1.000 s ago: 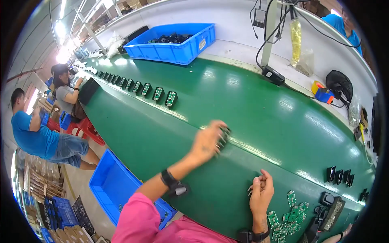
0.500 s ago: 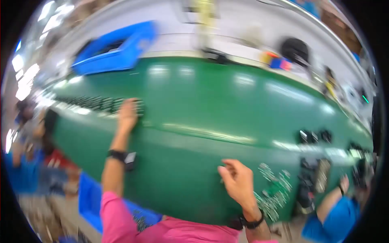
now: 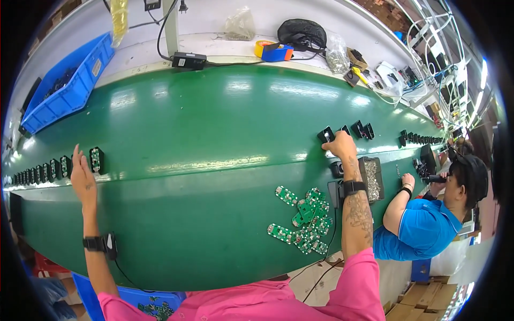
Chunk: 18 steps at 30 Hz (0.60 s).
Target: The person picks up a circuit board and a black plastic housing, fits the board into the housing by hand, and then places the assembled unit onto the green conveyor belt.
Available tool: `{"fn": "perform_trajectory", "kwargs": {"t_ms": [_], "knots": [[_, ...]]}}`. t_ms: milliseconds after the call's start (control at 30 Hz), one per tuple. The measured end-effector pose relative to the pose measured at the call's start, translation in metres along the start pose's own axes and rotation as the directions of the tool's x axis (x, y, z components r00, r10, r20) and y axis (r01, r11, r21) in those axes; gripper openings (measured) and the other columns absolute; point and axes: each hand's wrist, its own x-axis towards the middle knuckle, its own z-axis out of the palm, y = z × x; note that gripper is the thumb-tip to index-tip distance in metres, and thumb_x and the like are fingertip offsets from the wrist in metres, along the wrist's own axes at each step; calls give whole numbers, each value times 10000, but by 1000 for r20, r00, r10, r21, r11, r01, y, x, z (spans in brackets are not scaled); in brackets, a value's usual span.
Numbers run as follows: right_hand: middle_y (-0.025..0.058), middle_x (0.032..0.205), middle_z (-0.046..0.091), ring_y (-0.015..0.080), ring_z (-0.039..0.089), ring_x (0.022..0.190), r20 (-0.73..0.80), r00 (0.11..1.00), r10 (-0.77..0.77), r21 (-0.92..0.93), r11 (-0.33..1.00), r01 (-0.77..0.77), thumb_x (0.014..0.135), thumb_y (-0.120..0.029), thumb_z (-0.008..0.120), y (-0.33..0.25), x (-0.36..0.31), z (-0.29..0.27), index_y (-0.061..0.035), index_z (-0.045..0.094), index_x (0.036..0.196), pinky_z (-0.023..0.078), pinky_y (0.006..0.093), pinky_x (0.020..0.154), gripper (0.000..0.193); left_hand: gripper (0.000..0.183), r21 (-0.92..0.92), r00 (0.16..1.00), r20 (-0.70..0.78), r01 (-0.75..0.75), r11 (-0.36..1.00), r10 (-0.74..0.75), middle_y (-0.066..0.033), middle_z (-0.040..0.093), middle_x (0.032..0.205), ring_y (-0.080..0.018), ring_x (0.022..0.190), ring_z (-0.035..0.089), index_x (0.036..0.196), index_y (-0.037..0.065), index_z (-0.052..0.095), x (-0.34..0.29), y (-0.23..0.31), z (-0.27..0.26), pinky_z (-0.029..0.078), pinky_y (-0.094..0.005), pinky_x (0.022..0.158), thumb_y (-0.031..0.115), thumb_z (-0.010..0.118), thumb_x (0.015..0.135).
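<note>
My right hand [image 3: 342, 145] reaches across the green bench [image 3: 214, 123] with its fingers on a small black plastic housing [image 3: 325, 134]. More of these open housings [image 3: 363, 130] stand just to the right of it. On the left, my left hand [image 3: 83, 177] is raised with fingers stretched and nothing in it. Next to it stands a black housing with a green circuit board [image 3: 96, 160] inside, at the end of a row of similar filled housings [image 3: 44, 172]. A loose pile of green circuit boards [image 3: 308, 216] lies between my arms, nearer the right.
A grey tray of small metal parts [image 3: 371, 179] is beside my right forearm. A co-worker in a blue shirt [image 3: 428, 224] sits at the right. A blue bin [image 3: 67, 85] stands far left; another blue bin [image 3: 126, 299] with boards is below the front edge. A black adapter [image 3: 188, 60] lies at the back.
The view has swung to the right. My right hand has gone from above the bench near the board pile out to the black housings. My left hand has come off the row of filled housings.
</note>
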Motion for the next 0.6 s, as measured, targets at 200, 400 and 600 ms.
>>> {"fn": "perform_trajectory", "kwargs": {"t_ms": [200,400,600], "knots": [[118,533,569,129,561,540,180,938,-296,457,870,186,732,-431,804,-66,-90,-28,32,733,841,455,329,530,481,628,-620,888,439,193,760,133,-189,454,1462,-131,706,649,1425,15,436,-112,197,-95,536,-226,570,20,650,835],[100,785,663,319,625,777,116,703,-702,611,608,507,741,-345,790,-129,-268,-8,-46,666,1004,500,424,641,417,670,-722,882,381,97,685,277,-278,411,1436,-363,1048,651,1323,192,597,-189,294,-83,592,-371,772,67,805,699],[102,795,672,313,612,784,355,607,-711,664,648,372,835,-251,724,-112,-282,3,8,602,1107,506,431,661,395,554,-717,749,542,177,674,380,-197,489,1332,-356,1121,585,1191,133,661,-195,271,-75,533,-408,884,79,821,663]]}}
